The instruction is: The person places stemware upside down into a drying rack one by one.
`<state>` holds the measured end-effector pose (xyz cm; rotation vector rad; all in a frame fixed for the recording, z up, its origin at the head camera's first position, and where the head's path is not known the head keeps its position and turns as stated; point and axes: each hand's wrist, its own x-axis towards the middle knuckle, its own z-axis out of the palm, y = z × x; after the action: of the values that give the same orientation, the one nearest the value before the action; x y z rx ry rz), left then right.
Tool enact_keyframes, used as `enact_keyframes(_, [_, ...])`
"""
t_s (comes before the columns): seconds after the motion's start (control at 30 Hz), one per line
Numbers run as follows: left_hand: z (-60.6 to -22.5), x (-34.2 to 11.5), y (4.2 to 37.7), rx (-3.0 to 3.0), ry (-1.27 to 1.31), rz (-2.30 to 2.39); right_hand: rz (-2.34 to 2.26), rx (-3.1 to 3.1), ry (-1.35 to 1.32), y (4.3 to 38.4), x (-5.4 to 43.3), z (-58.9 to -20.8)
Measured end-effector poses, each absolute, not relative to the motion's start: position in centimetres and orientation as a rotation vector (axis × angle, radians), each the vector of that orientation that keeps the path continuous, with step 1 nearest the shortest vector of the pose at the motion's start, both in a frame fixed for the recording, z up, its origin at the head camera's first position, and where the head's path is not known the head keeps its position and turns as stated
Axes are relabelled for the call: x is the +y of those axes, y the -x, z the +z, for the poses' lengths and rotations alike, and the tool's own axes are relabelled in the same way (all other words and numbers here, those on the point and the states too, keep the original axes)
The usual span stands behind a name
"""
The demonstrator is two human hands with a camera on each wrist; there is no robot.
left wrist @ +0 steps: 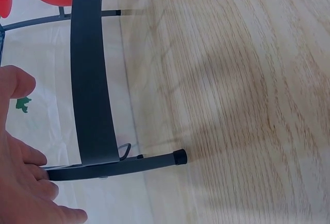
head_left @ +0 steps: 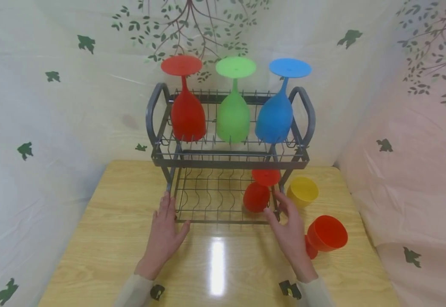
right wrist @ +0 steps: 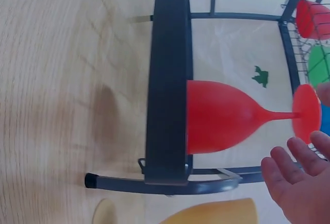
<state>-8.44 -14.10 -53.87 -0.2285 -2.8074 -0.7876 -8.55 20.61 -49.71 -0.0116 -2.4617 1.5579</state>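
A dark two-tier dish rack point(head_left: 230, 164) stands on the table. Upside down on its lower tier, at the right end, is a red goblet point(head_left: 256, 198), also seen in the right wrist view as a red goblet point(right wrist: 219, 117) with its foot up. My right hand point(head_left: 291, 238) is beside the rack's lower right corner, near this goblet, fingers spread and gripping nothing. At the lower left corner my left hand point(head_left: 162, 241) lies along the rack's side, fingers extended; in the left wrist view its fingers point(left wrist: 38, 175) overlap the side rail, and whether they touch it is unclear.
On the upper tier, a red goblet point(head_left: 188, 117), a green goblet point(head_left: 233, 119) and a blue goblet point(head_left: 274, 121) stand upside down. Right of the rack are a yellow cup point(head_left: 302, 192) and a tilted red goblet point(head_left: 327, 233). Patterned cloth point(head_left: 54, 128) hangs behind.
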Motion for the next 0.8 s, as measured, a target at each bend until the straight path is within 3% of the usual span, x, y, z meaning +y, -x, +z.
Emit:
enact_keyframes(0.47, [-54.0,-14.2,8.5,-2.729,0.248,-0.792,1.397,-2.223,-0.047,4.6,23.6,-46.0])
enact_keyframes(0.8, [-53.9,-14.1,8.5,-2.654,0.282,-0.774,1.35,-2.261,0.211,2.2,28.2,-45.0])
